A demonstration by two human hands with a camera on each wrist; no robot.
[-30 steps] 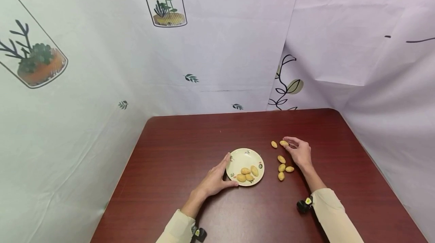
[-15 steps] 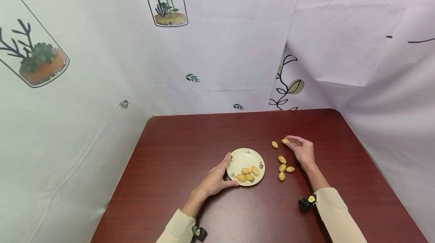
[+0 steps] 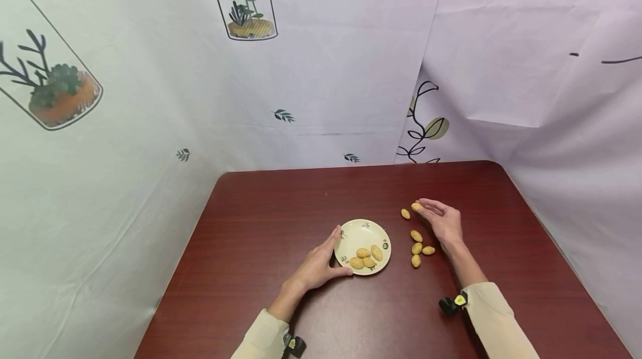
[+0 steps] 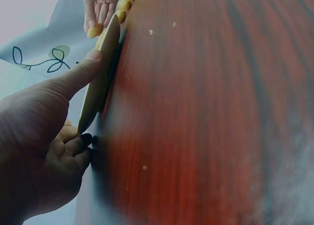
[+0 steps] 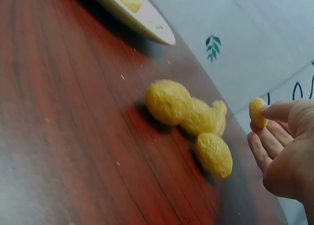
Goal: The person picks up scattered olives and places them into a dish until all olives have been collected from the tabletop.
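Here, a small yellow oval piece [image 3: 416, 207] sat right of centre, pinched between the thumb and fingers of the right hand [image 3: 446, 224], beyond its left end, long axis roughly sideways. A pale plate [image 3: 355, 238] bearing four similar pieces [image 3: 363, 253] lay to its lower left; the left hand [image 3: 316, 267] was nearer that, its fingers spread wide at the rim. Five loose pieces [image 3: 417, 248] rested rightward on the reddish desk [image 3: 261, 208].

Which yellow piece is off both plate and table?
The yellow piece pinched in the right hand; every other one in view lies on the plate or the table.
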